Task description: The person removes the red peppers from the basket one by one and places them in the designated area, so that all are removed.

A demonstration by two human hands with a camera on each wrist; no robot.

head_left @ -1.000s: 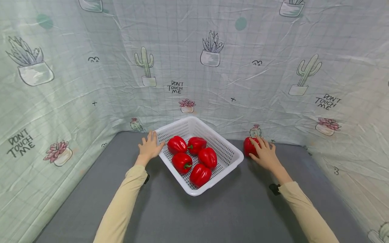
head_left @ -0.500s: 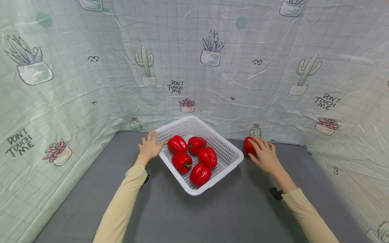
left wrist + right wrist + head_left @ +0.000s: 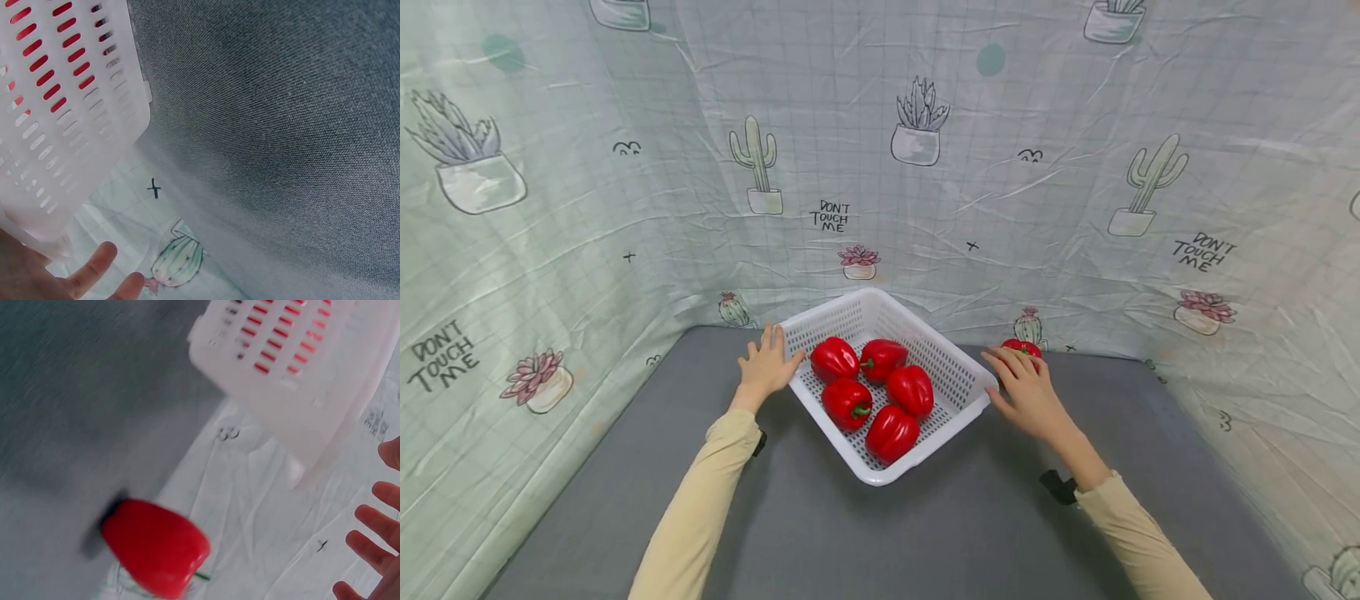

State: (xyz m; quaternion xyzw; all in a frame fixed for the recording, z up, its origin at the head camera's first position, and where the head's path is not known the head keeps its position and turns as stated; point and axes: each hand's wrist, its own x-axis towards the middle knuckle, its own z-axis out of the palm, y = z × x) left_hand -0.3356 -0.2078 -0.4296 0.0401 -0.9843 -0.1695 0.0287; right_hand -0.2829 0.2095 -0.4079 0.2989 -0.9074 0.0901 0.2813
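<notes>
Head view: right hand (image 3: 1026,396) shifts leftward, right of centre in the frame, away from the loose red pepper (image 3: 1022,346) to the right corner of the white basket (image 3: 981,404); contact unclear. Only the pepper's top now shows above the fingers. Black wrist device (image 3: 1059,487) and sleeve (image 3: 1138,533) also shift left.
</notes>
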